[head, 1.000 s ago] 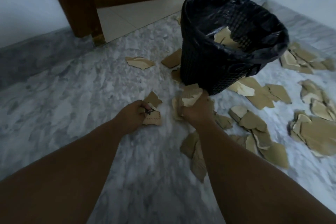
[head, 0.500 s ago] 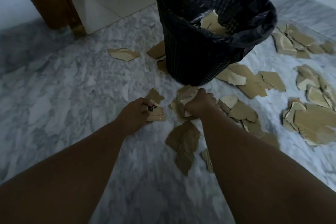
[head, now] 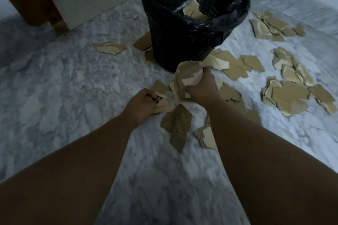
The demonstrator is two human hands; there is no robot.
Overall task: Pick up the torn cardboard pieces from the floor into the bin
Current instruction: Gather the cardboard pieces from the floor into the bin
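Cardboard scraps (head: 290,97) lie strewn over the grey marbled floor (head: 73,87), most of them to the right of the black mesh bin (head: 179,42), which stands upright with a black liner (head: 239,5) folded over its rim. A few pale pieces (head: 193,12) already sit inside the bin. The right hand (head: 201,87), just in front of the bin's base, is clenched round a crumpled bunch of torn pieces (head: 186,75). The left hand (head: 142,104), near it and low by the floor, grasps a printed scrap (head: 162,107) in its curled fingers. Between the two forearms a creased brown piece (head: 177,126) lies on the floor, and another pale scrap (head: 205,137) is partly hidden behind the right forearm. A lone piece (head: 109,48) rests left of the bin, well apart from a dark wooden frame (head: 36,2).
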